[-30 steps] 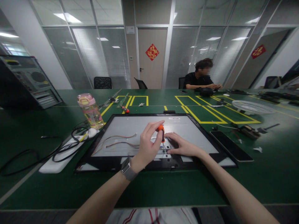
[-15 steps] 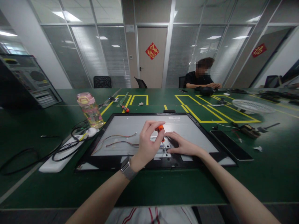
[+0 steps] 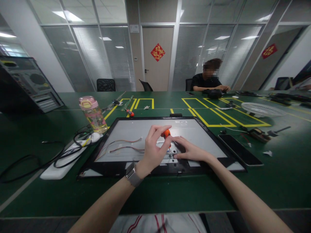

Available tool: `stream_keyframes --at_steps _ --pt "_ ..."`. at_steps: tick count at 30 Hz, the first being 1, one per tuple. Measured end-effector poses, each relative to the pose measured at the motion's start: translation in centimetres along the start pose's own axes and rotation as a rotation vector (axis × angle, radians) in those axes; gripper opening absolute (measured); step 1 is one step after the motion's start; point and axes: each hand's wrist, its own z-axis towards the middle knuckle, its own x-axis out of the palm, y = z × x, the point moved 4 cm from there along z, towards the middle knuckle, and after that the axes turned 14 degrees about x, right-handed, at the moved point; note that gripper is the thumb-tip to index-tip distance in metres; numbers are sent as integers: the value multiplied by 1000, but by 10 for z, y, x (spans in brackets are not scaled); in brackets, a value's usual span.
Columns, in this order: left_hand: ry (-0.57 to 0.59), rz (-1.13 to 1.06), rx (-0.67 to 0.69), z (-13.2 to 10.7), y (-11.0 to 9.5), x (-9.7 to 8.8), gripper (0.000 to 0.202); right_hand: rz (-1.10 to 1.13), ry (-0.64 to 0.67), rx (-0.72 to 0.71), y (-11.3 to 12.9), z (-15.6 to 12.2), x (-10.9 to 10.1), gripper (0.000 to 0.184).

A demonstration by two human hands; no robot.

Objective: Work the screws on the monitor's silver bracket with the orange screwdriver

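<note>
My left hand (image 3: 156,145), with a watch on its wrist, has fingers and thumb closed round the orange handle of a screwdriver (image 3: 167,133). The screwdriver stands nearly upright, its tip down at a small metal bracket (image 3: 173,160) by the near edge of a flat display panel (image 3: 199,139). My right hand (image 3: 190,150) rests on the panel just right of the tip, thumb and fingers spread apart around the bracket area. Thin cables with small connectors (image 3: 126,149) lie on the grey back of the panel, left of my left hand.
Left of the panel are a white power strip (image 3: 54,171) with black cable and a pink bottle (image 3: 93,113). Right of it lies a black phone (image 3: 239,150). Farther off are a second screwdriver (image 3: 130,113), a computer case (image 3: 31,84) and a seated person (image 3: 206,81).
The screwdriver's handle looks slightly turned within my left hand. My right hand stays in place, and the view has shifted very little.
</note>
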Motion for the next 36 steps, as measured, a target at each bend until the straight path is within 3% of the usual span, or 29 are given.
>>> stream_keyframes --at_steps 36 --pt "-9 17 -31 1 1 2 23 -7 -1 -25 2 -1 -1 67"
